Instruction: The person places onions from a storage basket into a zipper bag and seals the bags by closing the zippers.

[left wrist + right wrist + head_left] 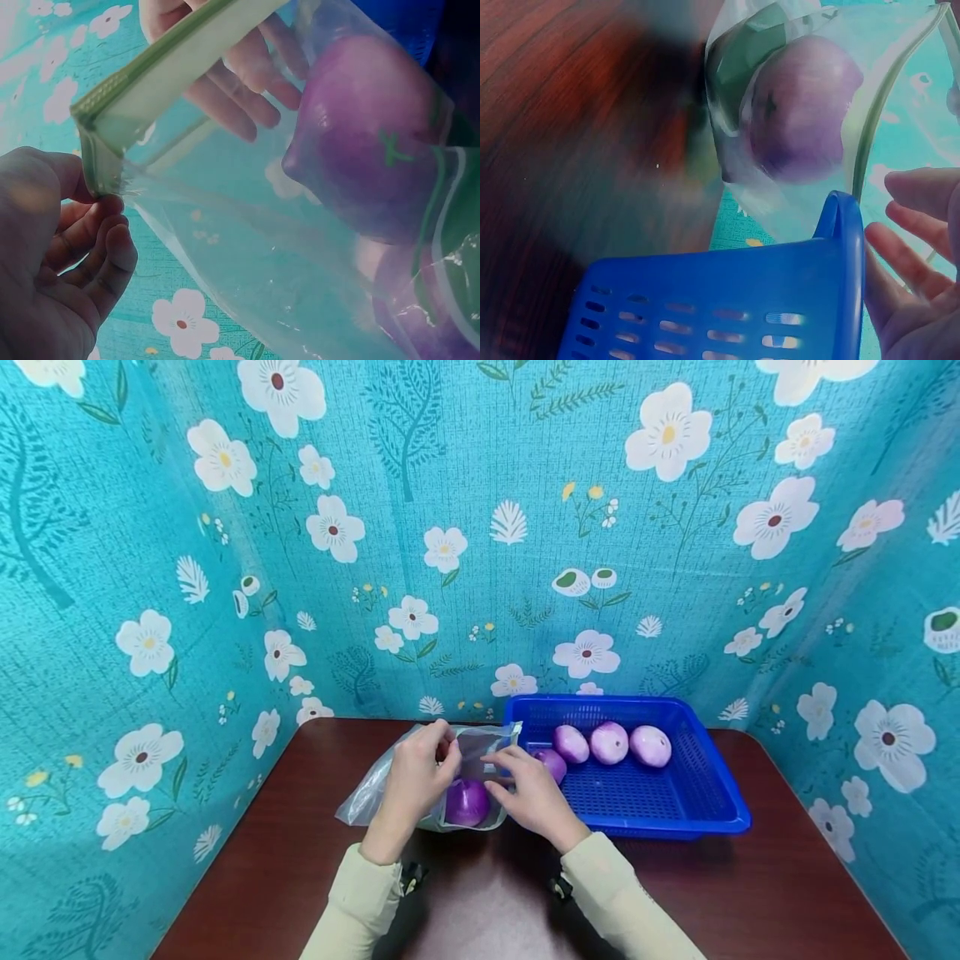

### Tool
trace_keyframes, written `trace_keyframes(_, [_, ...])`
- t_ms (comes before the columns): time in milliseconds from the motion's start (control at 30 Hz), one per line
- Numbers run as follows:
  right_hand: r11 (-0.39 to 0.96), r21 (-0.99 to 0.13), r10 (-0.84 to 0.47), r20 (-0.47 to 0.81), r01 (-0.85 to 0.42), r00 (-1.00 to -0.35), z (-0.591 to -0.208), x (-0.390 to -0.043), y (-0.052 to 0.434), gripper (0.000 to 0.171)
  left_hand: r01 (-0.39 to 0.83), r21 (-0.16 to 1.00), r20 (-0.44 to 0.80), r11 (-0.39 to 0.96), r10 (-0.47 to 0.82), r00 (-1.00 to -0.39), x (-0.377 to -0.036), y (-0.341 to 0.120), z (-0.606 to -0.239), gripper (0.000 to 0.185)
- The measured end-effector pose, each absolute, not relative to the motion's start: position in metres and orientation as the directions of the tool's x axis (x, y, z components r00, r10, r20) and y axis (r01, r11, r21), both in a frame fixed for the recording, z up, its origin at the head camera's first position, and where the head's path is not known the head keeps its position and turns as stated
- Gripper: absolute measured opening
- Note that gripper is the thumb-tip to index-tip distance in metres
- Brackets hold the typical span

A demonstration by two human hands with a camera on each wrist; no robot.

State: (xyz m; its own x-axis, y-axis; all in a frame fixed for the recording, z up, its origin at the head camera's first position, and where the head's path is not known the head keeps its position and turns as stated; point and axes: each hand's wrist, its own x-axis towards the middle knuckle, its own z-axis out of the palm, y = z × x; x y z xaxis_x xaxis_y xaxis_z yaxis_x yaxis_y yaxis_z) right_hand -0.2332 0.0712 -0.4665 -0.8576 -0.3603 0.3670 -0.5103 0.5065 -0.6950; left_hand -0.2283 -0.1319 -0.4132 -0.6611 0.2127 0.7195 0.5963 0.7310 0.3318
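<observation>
A clear zip bag lies on the brown table with a purple onion inside it. My left hand pinches the corner of the bag's green seal strip between thumb and curled fingers. My right hand holds the other side of the bag's mouth, and its fingers show behind the strip. In the right wrist view the bagged onion sits just past the blue basket's rim, with the right fingers beside the bag.
The blue plastic basket stands right of the bag with three pale purple onions in a row and a darker one by my right hand. Teal flowered cloth walls the table on three sides.
</observation>
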Motion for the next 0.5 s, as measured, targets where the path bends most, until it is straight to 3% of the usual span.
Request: trace_keyframes(500, [0.490, -0.686, -0.278, 0.462, -0.538, -0.842, -0.450, -0.236, 0.104, 0.032, 0.582, 0.348, 0.709, 0.735, 0.200, -0.676, -0.230, -0.133, -0.415, 0.016])
